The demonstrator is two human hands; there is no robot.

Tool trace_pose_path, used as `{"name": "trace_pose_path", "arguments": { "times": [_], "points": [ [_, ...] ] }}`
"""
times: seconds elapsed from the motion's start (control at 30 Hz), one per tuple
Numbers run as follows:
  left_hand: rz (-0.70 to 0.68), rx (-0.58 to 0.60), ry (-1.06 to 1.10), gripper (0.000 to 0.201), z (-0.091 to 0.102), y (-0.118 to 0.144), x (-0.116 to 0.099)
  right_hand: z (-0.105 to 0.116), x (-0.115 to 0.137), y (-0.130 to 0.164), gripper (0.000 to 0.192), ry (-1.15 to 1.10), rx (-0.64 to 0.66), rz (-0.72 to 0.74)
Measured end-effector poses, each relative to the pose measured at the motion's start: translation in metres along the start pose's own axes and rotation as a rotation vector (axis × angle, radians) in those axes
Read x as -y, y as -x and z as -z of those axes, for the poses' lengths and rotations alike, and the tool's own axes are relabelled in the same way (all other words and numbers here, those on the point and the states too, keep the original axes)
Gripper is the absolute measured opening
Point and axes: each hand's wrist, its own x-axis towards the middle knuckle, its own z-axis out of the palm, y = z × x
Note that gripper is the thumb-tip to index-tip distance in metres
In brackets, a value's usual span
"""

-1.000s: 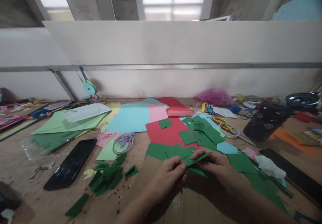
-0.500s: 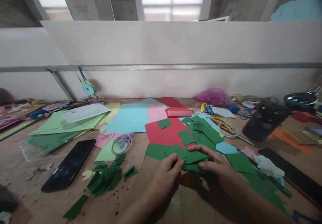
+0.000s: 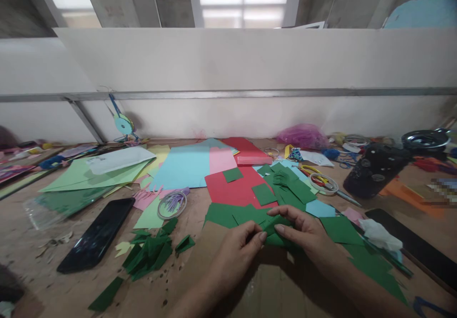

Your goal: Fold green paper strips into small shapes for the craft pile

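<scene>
Green paper (image 3: 270, 226), nearer you than the red sheet (image 3: 228, 190), is pinched by your left hand (image 3: 236, 249) and right hand (image 3: 310, 234); align edges before creasing.

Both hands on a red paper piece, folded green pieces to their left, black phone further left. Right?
Colour's wrong: the head view shows the left hand and right hand on a green paper piece. Folded green pieces to their left, black phone further left: correct.
</scene>
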Motion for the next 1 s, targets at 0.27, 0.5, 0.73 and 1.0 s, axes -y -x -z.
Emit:
{"name": "trace_pose_path", "arguments": {
  "times": [0.27,0.5,0.73,1.0],
  "points": [
    [0.082,-0.092,0.137,0.031,0.0,-0.002,-0.001,0.001,-0.005,-0.004,0.038,-0.087,0.006,-0.069],
    [0.062,-0.142,0.084,0.029,0.0,-0.002,-0.002,-0.002,-0.011,-0.006,0.035,-0.089,0.057,-0.122],
    [0.064,-0.164,0.058,0.03,-0.001,-0.001,-0.002,-0.004,-0.005,-0.005,0.036,-0.079,0.034,-0.137],
    [0.08,-0.184,0.098,0.03,-0.004,0.0,-0.002,-0.006,0.0,-0.004,0.038,-0.045,0.007,-0.149]
  ]
}}
